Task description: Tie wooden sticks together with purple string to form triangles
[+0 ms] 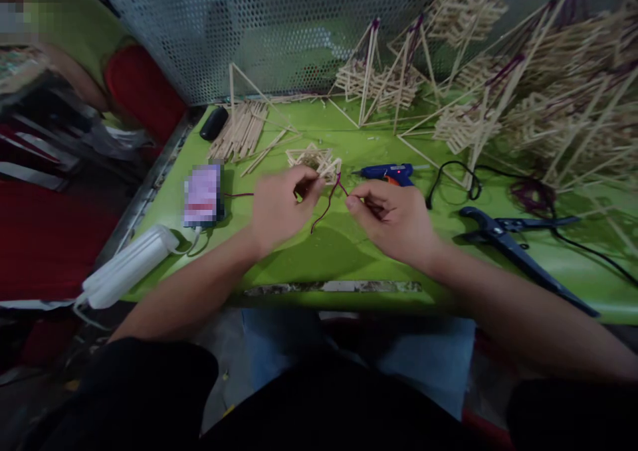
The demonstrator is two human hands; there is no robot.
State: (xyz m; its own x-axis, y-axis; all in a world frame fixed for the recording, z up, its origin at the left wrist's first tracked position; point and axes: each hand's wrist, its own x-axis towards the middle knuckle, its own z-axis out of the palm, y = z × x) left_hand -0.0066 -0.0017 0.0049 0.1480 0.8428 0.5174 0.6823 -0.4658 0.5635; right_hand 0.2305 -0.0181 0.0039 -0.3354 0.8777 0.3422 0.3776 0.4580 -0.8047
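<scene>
A thin purple cord point(329, 202) hangs between pinching fingertips of left hand point(279, 205) and right hand point(393, 220) — the small pale stick frame point(315, 160) lies just beyond them.

Dim, uneven light from above, soft shadows, slight motion blur, wide-angle bending and darkness at the edges.

glue gun point(386, 171) behind hands, cutter point(513, 246) right, sticks point(239, 132) left-rear

Bare green table point(339, 255) near edge, glue gun point(386, 172), possibly cutters point(518, 252) right
</scene>
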